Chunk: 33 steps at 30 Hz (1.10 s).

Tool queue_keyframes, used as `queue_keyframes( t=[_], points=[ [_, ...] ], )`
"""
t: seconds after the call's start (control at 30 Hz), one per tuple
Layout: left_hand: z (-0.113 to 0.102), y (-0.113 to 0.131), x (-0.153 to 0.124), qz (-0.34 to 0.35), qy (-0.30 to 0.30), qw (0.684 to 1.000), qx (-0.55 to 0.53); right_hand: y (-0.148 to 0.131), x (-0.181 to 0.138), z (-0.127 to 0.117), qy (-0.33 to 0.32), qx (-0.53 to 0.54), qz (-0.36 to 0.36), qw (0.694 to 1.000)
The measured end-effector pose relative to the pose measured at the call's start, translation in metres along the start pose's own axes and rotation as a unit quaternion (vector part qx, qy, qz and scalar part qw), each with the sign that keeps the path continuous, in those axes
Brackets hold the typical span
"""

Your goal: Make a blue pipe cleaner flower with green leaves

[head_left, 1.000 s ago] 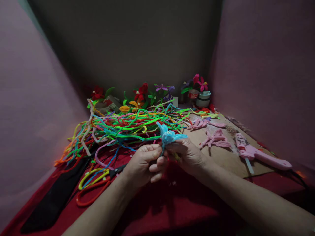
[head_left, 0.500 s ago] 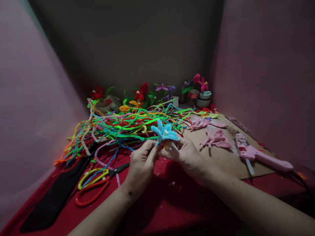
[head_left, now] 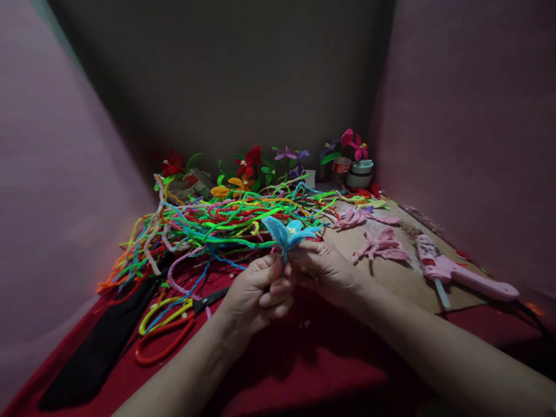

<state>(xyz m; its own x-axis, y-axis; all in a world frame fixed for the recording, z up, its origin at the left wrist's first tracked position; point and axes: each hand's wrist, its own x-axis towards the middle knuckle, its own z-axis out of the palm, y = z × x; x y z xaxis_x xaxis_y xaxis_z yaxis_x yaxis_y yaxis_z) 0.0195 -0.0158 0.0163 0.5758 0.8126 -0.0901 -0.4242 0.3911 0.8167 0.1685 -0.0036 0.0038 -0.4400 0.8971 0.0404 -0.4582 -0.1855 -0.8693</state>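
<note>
A light blue pipe-cleaner flower point(head_left: 286, 231) with a pale centre stands up between my two hands, above a red cloth point(head_left: 304, 370). My left hand point(head_left: 256, 292) is curled, its thumb and fingers pinched on the flower's base from the left. Pressed against it from the right, my right hand point(head_left: 324, 269) grips the same base with closed fingers. The flower's stem is hidden inside my fingers. Just behind the hands lies a big tangle of coloured pipe cleaners point(head_left: 217, 229).
Scissors with yellow and red loops point(head_left: 174, 321) lie left of my hands. On a brown board point(head_left: 399, 278) to the right sit pink pipe-cleaner flowers point(head_left: 380, 244) and a pink glue gun point(head_left: 456, 272). Finished flowers point(head_left: 249, 165) and small jars point(head_left: 359, 174) line the back wall.
The blue flower has been turned between my fingers and its petals now face up and left. My left fingers have curled tighter at its base.
</note>
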Motion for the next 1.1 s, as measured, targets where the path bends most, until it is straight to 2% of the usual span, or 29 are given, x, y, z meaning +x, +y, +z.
queue_keyframes(
  t=[0.07,0.13,0.17,0.23,0.27,0.33,0.4,0.43,0.5,0.6,0.7,0.77,0.87,0.93,0.97,1.03,1.1],
  points=[
    [-0.004,0.002,0.0,-0.045,-0.044,0.998,-0.021,0.001,0.001,-0.001,-0.026,-0.007,0.002,1.0],
    [-0.004,0.004,0.0,-0.058,-0.05,0.997,0.007,0.003,0.002,-0.001,-0.01,0.0,-0.016,1.0],
    [-0.003,0.004,0.0,-0.044,-0.032,0.997,0.045,0.005,0.003,-0.001,0.011,0.007,-0.027,1.0],
    [0.0,0.004,0.0,0.024,0.044,0.984,0.17,0.007,0.005,0.001,0.059,0.016,-0.049,0.997],
    [0.002,0.003,-0.001,0.068,0.09,0.963,0.245,0.007,0.005,0.003,0.077,0.015,-0.058,0.995],
    [0.005,0.0,-0.003,0.158,0.173,0.894,0.381,0.006,0.006,0.009,0.09,0.003,-0.072,0.993],
    [0.007,0.0,-0.006,0.225,0.223,0.832,0.455,0.002,0.008,0.016,0.088,-0.013,-0.077,0.993],
    [0.007,0.001,-0.007,0.247,0.237,0.817,0.465,0.0,0.01,0.018,0.084,-0.02,-0.075,0.993],
    [0.007,0.007,-0.008,0.262,0.246,0.825,0.436,-0.004,0.015,0.022,0.07,-0.034,-0.075,0.994],
    [0.005,0.016,-0.008,0.216,0.21,0.895,0.328,-0.006,0.023,0.023,0.019,-0.042,-0.088,0.995],
    [-0.002,0.017,-0.007,0.126,0.105,0.971,0.177,-0.004,0.028,0.02,-0.023,-0.018,-0.082,0.996],
    [-0.006,0.013,-0.007,0.071,0.028,0.995,0.064,-0.002,0.028,0.019,-0.033,0.01,-0.049,0.998],
    [-0.009,0.008,-0.005,0.035,-0.041,0.998,-0.025,0.0,0.025,0.021,-0.02,0.051,-0.002,0.998],
    [-0.008,0.007,-0.004,0.035,-0.044,0.998,-0.003,0.002,0.024,0.022,0.006,0.064,-0.004,0.998],
    [-0.007,0.008,-0.004,0.044,-0.026,0.998,0.039,0.003,0.023,0.023,0.014,0.063,-0.01,0.998],
    [-0.004,0.008,-0.004,0.1,0.063,0.978,0.173,0.006,0.023,0.023,0.022,0.057,-0.024,0.998],
    [-0.001,0.006,-0.005,0.19,0.175,0.91,0.324,0.008,0.023,0.023,0.032,0.056,-0.043,0.997]
  ],
)
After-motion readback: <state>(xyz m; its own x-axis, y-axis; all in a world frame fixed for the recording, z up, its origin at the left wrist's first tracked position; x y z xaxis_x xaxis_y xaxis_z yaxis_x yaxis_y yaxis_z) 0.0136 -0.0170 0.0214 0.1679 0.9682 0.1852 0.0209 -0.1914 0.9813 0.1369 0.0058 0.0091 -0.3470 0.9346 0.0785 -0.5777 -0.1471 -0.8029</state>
